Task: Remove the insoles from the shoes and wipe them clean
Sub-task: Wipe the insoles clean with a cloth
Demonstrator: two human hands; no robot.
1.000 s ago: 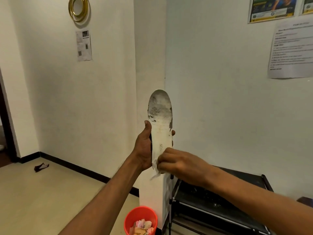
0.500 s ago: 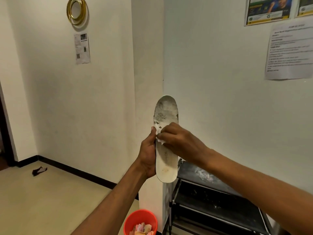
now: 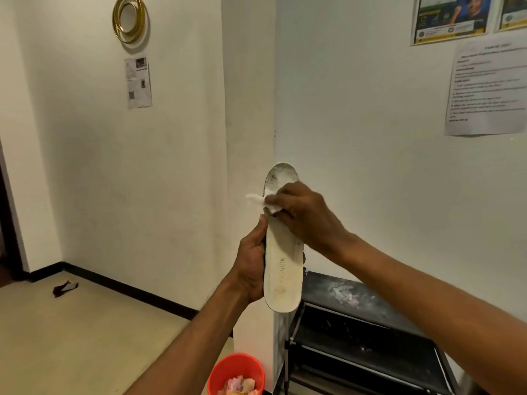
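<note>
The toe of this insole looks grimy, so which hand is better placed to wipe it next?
Probably the right hand: it pinches the tissue against the insole just below the grey toe. The left hand grips the insole's lower half, holding it upright.

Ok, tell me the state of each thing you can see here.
Insole, upright, toe end up, grimy at the toe.
Wipe, crumpled, one corner sticking out left.
Left hand, grips the insole's lower half.
Right hand, presses wipe on the toe area.
Orange bin, open, holds crumpled scraps.
Black rack, top smudged.
</note>
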